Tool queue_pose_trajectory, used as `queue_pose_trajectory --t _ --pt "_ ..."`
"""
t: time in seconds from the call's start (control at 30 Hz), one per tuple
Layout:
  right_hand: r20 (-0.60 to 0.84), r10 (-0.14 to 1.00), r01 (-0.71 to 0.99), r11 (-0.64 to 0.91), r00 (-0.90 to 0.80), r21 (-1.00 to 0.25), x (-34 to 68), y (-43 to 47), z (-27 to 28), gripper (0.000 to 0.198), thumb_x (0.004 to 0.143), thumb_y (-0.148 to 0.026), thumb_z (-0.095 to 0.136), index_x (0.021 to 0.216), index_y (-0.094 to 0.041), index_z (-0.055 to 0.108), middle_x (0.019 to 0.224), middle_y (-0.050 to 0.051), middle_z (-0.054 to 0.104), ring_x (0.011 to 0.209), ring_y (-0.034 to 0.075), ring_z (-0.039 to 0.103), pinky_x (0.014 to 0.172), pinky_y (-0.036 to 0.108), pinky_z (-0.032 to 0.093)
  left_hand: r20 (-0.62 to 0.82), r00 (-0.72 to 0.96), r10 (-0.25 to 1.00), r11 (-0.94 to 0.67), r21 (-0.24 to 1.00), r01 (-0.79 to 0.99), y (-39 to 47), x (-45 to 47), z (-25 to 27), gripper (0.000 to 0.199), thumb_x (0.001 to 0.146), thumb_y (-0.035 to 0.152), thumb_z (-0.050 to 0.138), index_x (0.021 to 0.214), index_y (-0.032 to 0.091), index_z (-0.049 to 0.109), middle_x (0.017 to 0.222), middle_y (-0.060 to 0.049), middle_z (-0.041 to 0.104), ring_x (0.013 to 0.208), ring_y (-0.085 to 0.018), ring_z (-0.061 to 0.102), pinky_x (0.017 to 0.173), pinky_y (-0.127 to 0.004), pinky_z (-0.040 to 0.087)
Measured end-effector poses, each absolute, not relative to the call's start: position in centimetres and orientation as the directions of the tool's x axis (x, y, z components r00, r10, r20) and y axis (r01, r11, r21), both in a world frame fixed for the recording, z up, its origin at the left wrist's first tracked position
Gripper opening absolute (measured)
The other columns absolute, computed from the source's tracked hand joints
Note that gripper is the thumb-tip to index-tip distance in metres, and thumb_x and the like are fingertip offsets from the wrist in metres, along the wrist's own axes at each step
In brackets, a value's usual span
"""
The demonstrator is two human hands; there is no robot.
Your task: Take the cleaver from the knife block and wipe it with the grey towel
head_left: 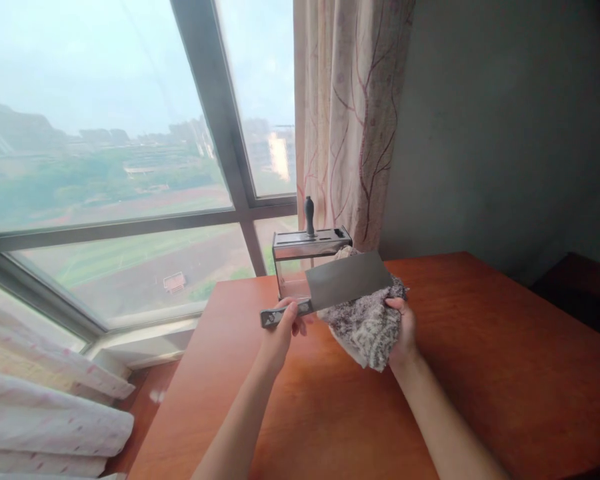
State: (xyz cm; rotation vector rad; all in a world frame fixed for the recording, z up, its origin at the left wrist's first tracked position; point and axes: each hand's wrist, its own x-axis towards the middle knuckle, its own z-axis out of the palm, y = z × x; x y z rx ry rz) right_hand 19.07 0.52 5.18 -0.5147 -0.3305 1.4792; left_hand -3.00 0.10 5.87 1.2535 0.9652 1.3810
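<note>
My left hand [283, 328] is closed round the dark handle of a cleaver [349, 279]. Its broad grey blade points right and slightly up, above the table. My right hand [403, 332] grips a fluffy grey-and-white cloth [367, 323] bunched under and against the blade's lower edge and tip. Part of the cloth also shows behind the top of the blade. Behind the cleaver stands a knife block [313, 248] with a metal top and see-through sides. One dark knife handle [309, 217] sticks up from it; the blade and cloth hide its lower right part.
The reddish-brown wooden table [480, 347] spreads under both arms, its left edge near the window [105, 167]. A patterned curtain [360, 120] hangs behind the knife block, beside a grey wall [495, 133]. More pale curtain [55, 420] lies at the lower left.
</note>
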Motion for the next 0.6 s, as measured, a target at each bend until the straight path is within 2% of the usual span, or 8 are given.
queue_pose_trajectory --t 0.1,0.2,0.3,0.43,0.6 --pt "-0.133 0.989 -0.873 -0.011 0.062 -0.488 21.0 0.9 5.4 0.026 0.067 -0.028 0.056 0.090 -0.023 0.068 0.079 0.000 0.075 0.075 0.026 0.071 0.075 0.043 0.057 0.170 0.065 0.983 -0.149 0.956 -0.252 0.5 -4.4 6.3 0.032 0.085 0.044 0.053 0.097 0.015 0.061 0.069 -0.005 0.068 0.048 -0.013 0.055 0.049 -0.025 0.035" --pt "-0.131 0.985 -0.875 0.038 0.116 -0.483 22.0 1.1 5.6 0.030 0.068 -0.027 0.057 0.096 -0.025 0.067 0.081 0.000 0.075 0.075 0.025 0.071 0.076 0.043 0.058 0.168 0.102 0.980 -0.137 0.956 -0.259 0.6 -5.6 6.5 0.033 0.086 0.041 0.052 0.100 0.013 0.062 0.069 -0.006 0.068 0.047 -0.013 0.055 0.049 -0.026 0.036" --pt "-0.120 0.984 -0.862 0.053 0.131 -0.504 22.0 1.0 5.8 0.033 0.070 -0.027 0.059 0.101 -0.024 0.066 0.082 0.000 0.075 0.077 0.026 0.071 0.076 0.044 0.058 0.170 0.098 0.981 -0.139 0.954 -0.265 0.7 -6.2 6.6 0.032 0.085 0.040 0.054 0.098 0.012 0.063 0.066 -0.006 0.067 0.048 -0.014 0.055 0.049 -0.026 0.038" --pt "-0.130 0.989 -0.848 -0.005 0.075 -0.529 21.4 1.1 6.0 0.034 0.072 -0.025 0.061 0.106 -0.023 0.066 0.081 0.000 0.075 0.078 0.026 0.071 0.078 0.045 0.058 0.159 0.064 0.985 -0.133 0.943 -0.306 0.7 -6.3 6.7 0.029 0.081 0.040 0.058 0.089 0.013 0.064 0.063 -0.005 0.065 0.050 -0.014 0.054 0.050 -0.027 0.040" --pt "-0.206 0.977 -0.812 -0.161 -0.051 -0.562 21.2 1.1 5.9 0.028 0.072 -0.021 0.068 0.100 -0.018 0.068 0.077 0.002 0.075 0.074 0.027 0.072 0.075 0.043 0.060 0.127 0.007 0.992 -0.115 0.915 -0.386 0.8 -6.2 6.4 0.025 0.077 0.039 0.062 0.080 0.015 0.064 0.058 -0.001 0.061 0.052 -0.013 0.054 0.048 -0.022 0.037"
